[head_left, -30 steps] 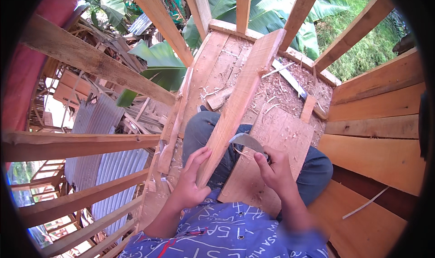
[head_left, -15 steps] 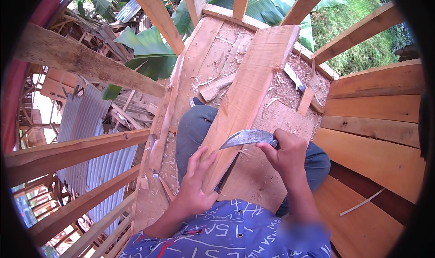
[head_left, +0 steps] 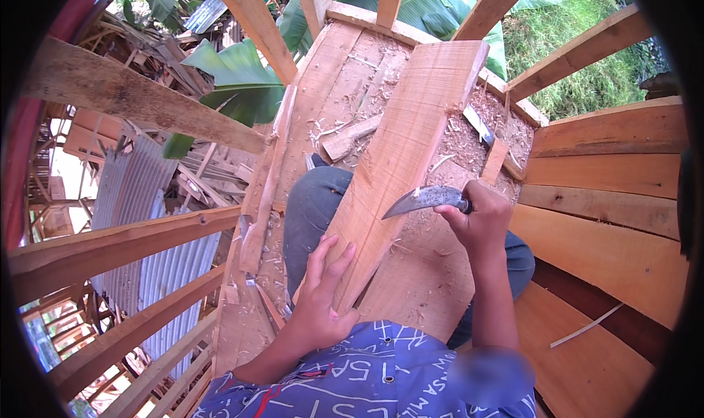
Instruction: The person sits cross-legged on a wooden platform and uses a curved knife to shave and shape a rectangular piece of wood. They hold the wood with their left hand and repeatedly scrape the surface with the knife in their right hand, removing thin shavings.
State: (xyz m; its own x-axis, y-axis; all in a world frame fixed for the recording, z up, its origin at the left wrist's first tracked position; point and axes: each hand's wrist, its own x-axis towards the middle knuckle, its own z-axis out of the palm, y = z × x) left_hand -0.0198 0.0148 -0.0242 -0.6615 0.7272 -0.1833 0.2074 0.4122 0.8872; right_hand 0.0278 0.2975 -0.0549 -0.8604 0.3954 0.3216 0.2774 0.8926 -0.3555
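A long, thick wooden plank [head_left: 400, 154] slants across my lap, its far end raised toward the back railing. At its near end, my left hand [head_left: 323, 293] grips it, fingers over the left edge and upper face, thumb at the lower end. My right hand [head_left: 484, 216] is closed round the handle of a curved knife [head_left: 429, 199], most of the handle hidden in the fist. The broad grey blade points left, its tip over the plank's right edge; whether it touches the wood, I cannot tell.
Wood shavings cover the plank floor [head_left: 418, 286]. A short wood block [head_left: 352, 138] lies left of the plank; a flat metal blade [head_left: 478, 125] and a small wood piece [head_left: 495, 161] lie right of it. Timber rails [head_left: 147, 242] border the left, a board wall [head_left: 601, 176] the right.
My right hand and the curved knife have moved up and to the right along the plank's edge. My left hand keeps its grip, and the plank has shifted only slightly.
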